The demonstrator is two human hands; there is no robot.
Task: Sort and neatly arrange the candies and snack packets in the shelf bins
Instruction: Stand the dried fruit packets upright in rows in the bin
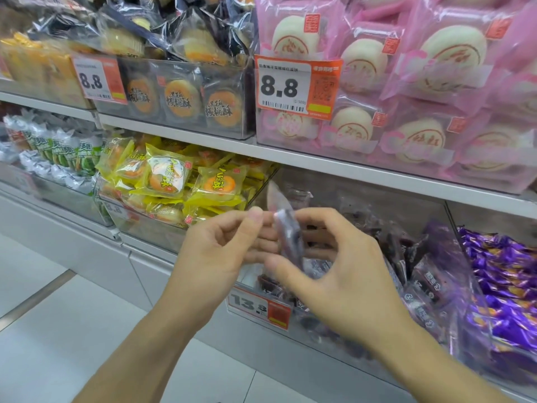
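A small dark purple snack packet (287, 237) in clear wrap is held upright between both hands, in front of a clear bin (348, 199) that holds several more dark purple packets. My left hand (220, 251) pinches the packet's left edge with thumb and fingers. My right hand (337, 263) grips its right side, thumb below and fingers behind. The bin carries a price tag reading 13.8 (258, 306).
Left of that bin is a bin of yellow pastry packets (180, 181), then green and silver packets (58, 152). Shiny purple candies (505, 286) fill the bin on the right. The upper shelf holds pink bun packs (406, 97) and dark pastry packs (180, 94). Pale floor tiles lie at lower left.
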